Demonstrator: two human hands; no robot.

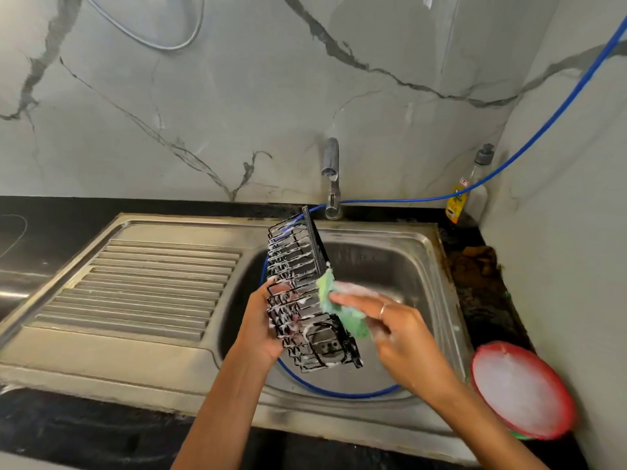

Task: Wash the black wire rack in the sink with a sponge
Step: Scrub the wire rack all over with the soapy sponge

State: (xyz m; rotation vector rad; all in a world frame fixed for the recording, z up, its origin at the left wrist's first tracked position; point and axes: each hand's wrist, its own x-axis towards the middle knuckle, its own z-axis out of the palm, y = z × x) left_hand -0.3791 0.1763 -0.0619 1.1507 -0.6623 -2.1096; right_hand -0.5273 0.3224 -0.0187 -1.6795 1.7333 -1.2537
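Observation:
A black wire rack (298, 266), streaked with white foam, is held tilted on end above the steel sink (390, 262). My left hand (264, 320) grips its left side, fingers curled through the wires. My right hand (397, 330) holds a soapy green sponge (342, 308) and presses it against the rack's right edge, about halfway along. The tap (330, 178) stands behind the rack; no water is seen running.
A ribbed steel drainboard (142, 286) lies left of the basin. A blue hose (529, 137) runs from the right wall down into the sink. A soap bottle (470, 184) stands in the back right corner. A red bowl of suds (522, 390) sits on the counter at right.

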